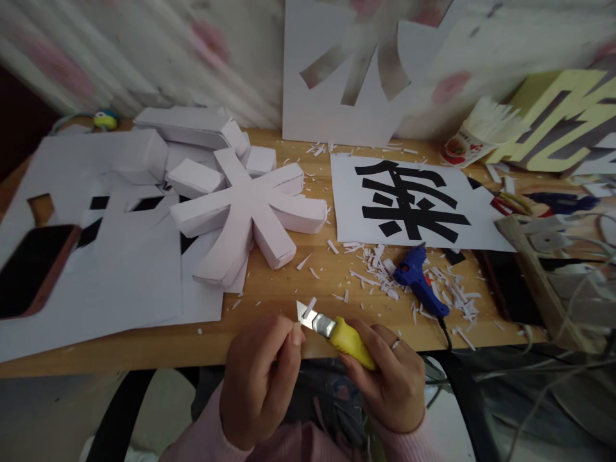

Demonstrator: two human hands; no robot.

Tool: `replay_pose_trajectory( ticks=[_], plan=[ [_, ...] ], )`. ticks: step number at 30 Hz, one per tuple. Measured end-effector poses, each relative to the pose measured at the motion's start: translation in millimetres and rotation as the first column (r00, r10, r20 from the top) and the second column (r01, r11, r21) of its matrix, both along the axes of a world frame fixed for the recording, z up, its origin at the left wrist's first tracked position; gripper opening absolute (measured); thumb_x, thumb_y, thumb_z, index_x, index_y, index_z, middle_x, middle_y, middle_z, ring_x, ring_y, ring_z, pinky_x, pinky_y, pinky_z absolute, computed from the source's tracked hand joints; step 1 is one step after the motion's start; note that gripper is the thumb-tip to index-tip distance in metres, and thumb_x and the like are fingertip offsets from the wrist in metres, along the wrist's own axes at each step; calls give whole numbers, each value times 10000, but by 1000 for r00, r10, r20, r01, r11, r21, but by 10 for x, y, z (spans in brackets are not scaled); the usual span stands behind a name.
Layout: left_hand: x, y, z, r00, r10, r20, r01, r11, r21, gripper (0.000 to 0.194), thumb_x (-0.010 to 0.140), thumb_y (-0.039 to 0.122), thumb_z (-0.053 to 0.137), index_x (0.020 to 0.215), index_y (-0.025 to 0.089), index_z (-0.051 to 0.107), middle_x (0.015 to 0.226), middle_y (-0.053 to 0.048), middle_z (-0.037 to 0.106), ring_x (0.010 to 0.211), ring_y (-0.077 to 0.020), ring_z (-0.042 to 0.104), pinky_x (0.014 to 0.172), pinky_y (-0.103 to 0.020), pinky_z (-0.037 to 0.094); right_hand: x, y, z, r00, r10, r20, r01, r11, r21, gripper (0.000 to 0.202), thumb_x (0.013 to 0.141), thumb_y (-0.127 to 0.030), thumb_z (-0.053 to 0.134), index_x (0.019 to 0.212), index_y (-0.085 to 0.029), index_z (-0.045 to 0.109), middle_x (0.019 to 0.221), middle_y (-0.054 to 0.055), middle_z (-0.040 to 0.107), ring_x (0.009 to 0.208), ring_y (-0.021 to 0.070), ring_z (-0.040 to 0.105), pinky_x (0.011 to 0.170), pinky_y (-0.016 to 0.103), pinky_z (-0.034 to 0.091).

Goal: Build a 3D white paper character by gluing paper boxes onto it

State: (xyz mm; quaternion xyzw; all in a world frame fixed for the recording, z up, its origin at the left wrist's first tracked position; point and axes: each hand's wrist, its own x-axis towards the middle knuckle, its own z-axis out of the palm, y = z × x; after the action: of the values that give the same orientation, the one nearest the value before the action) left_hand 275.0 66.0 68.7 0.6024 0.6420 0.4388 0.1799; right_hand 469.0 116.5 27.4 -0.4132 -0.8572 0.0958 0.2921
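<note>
My right hand (392, 375) is wrapped round the yellow handle of a utility knife (353, 343), near the table's front edge. The blade points up and left, with a small white scrap (310, 307) on it. My left hand (264, 372) is closed, thumb and forefinger pinched together beside the blade; what the pinch holds is too small to make out. Beyond my left hand lies a white star-like paper shape (250, 199) with thick arms. A printed sheet (346, 212) with a black character lies at the right.
White scraps (380, 276) surround a blue glue gun (418, 282). A phone (36, 269) rests on white sheets (139, 269) at the left. At the right are a scrap-filled cup (462, 147), a wooden box (534, 276) with cables, and yellow block characters (543, 122).
</note>
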Motion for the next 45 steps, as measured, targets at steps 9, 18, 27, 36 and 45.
replay_pose_trajectory(
  ticks=[9,18,27,36,45],
  plan=[
    [-104,-89,60,987,-19,-160,24,999,28,195,912,86,443,808,213,549,680,7,614,628,-117,597,582,-224,457,298,88,-83,937,-297,-186,275,952,-134,237,946,-350,543,1071,-197,674,859,63,736,677,204,680,582,283,513],
    [-18,-56,61,981,46,-190,-28,995,97,264,883,59,455,686,225,399,570,38,476,533,-93,515,496,-201,365,-138,-129,105,981,70,-179,-96,986,-138,286,951,-418,534,1132,-210,612,753,32,664,599,160,642,517,248,472],
    [7,-112,19,997,-32,-73,41,992,115,220,885,34,434,813,222,523,658,19,570,615,-117,563,587,-227,427,-66,-135,74,984,63,-168,-83,990,-116,285,961,-407,515,1148,-205,589,783,44,670,628,165,645,550,255,485],
    [79,-114,30,1000,13,-2,-13,998,63,214,916,93,437,763,214,527,633,19,561,591,-119,564,601,-231,456,-43,-73,15,982,49,-184,-53,998,-19,302,974,-426,495,1110,-180,608,753,46,653,607,158,624,552,244,468],
    [51,-182,156,994,106,12,-107,991,86,209,922,70,434,829,216,553,701,19,589,607,-100,567,607,-215,467,341,190,-237,921,-352,-166,362,932,30,274,954,-366,551,1040,-149,696,774,67,719,570,162,621,532,249,448]
  ],
)
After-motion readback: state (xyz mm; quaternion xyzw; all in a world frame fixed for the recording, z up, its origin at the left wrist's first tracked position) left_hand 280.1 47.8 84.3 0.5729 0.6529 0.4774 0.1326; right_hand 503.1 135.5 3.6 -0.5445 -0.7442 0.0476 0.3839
